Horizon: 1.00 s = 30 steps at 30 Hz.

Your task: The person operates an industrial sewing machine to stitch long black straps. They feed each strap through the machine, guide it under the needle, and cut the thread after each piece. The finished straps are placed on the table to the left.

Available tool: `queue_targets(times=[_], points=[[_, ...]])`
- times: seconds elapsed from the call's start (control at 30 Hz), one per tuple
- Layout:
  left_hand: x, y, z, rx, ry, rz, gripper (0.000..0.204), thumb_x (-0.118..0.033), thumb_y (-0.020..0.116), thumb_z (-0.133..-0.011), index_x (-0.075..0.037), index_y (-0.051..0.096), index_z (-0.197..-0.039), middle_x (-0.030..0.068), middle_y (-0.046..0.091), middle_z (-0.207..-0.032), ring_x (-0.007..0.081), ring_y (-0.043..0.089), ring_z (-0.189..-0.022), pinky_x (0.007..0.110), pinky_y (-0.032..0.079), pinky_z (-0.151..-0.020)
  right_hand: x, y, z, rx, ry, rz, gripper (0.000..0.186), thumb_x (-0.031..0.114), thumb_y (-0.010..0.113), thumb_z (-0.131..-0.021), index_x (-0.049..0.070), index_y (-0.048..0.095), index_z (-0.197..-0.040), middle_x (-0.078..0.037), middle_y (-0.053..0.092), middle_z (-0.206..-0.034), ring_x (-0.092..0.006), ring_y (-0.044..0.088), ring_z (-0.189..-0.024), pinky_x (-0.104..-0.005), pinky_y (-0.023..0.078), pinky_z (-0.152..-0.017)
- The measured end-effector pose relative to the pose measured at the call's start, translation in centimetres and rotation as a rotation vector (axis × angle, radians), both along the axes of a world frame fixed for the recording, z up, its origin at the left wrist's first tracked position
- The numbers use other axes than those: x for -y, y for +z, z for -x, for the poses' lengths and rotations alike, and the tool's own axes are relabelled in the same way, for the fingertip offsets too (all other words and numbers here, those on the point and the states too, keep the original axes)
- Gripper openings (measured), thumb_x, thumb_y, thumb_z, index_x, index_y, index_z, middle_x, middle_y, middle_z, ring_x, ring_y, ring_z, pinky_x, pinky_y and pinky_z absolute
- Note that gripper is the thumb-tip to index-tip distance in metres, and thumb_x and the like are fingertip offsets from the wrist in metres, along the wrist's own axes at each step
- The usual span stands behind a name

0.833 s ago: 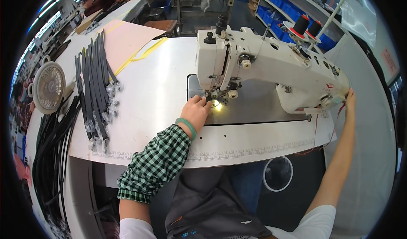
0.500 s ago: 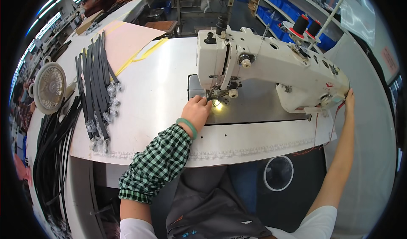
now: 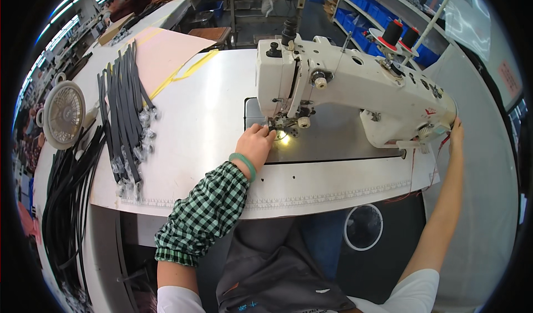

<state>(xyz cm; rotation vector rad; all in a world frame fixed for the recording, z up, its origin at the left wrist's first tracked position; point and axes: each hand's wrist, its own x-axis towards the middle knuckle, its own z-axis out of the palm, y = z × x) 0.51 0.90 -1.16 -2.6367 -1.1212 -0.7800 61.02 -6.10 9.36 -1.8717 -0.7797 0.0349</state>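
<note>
A white industrial sewing machine (image 3: 344,69) stands on the white table. At its lit needle area, my left hand (image 3: 255,144) is closed, its fingertips pinched at a small dark piece (image 3: 272,129) by the presser foot. Most of that piece is hidden by the fingers and the machine head. A green band circles the wrist, and a checked sleeve (image 3: 208,210) covers the forearm. My right hand (image 3: 456,134) reaches to the machine's far right end, its fingers curled round the handwheel, which is largely hidden from view.
Dark grey straps (image 3: 123,102) with plastic-wrapped ends lie on the left, near a pink sheet (image 3: 166,55). Long black strips (image 3: 69,207) hang over the left edge by a round white fan (image 3: 64,115). Thread spools (image 3: 392,33) stand behind the machine. Red threads (image 3: 412,180) dangle at right.
Almost nothing differs. The whole view has shifted very slightly; both hands keep their places at the needle area and at the machine's right end.
</note>
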Motion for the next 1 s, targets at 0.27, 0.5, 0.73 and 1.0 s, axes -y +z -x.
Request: queue_targets(times=[0.27,0.5,0.73,1.0], points=[[0.2,0.5,-0.2,-0.050,0.032,0.057,0.023,-0.006,0.053,-0.070,-0.004,0.059,-0.092,0.0076,0.059,-0.092,0.0209,0.053,-0.089,0.029,0.045,-0.077,0.2,-2.9,-0.9,-0.044,0.008,-0.183,0.051,0.044,0.034,-0.089,-0.001,0.049,-0.107,-0.010,0.055,-0.101,-0.0187,0.053,-0.090,-0.0305,0.042,-0.075],[-0.3,0.2,-0.5,-0.021,-0.026,-0.062,0.016,-0.009,0.053,-0.070,-0.005,0.058,-0.086,0.0048,0.057,-0.079,0.0194,0.052,-0.081,0.029,0.042,-0.073,-0.1,-0.2,-2.5,0.263,-0.122,-0.037,0.053,0.044,0.033,-0.089,-0.004,0.050,-0.105,-0.014,0.056,-0.098,-0.0224,0.053,-0.089,-0.0316,0.041,-0.076],[-0.4,0.6,-0.1,-0.102,-0.060,0.026,0.022,-0.006,0.054,-0.069,-0.004,0.060,-0.090,0.0058,0.060,-0.086,0.0195,0.054,-0.083,0.030,0.043,-0.075,0.0,-3.4,-3.1,0.147,-0.088,-0.151,0.051,0.041,0.034,-0.090,-0.005,0.050,-0.103,-0.015,0.056,-0.098,-0.0237,0.052,-0.086,-0.0317,0.040,-0.077],[-0.2,0.5,0.0,-0.077,-0.019,0.034,0.021,-0.008,0.055,-0.069,-0.005,0.061,-0.089,0.0066,0.061,-0.092,0.0202,0.055,-0.087,0.030,0.046,-0.075,-0.5,-2.8,-2.6,0.203,-0.080,-0.175,0.049,0.040,0.034,-0.090,-0.005,0.050,-0.101,-0.015,0.056,-0.097,-0.0233,0.051,-0.089,-0.0314,0.039,-0.079]])
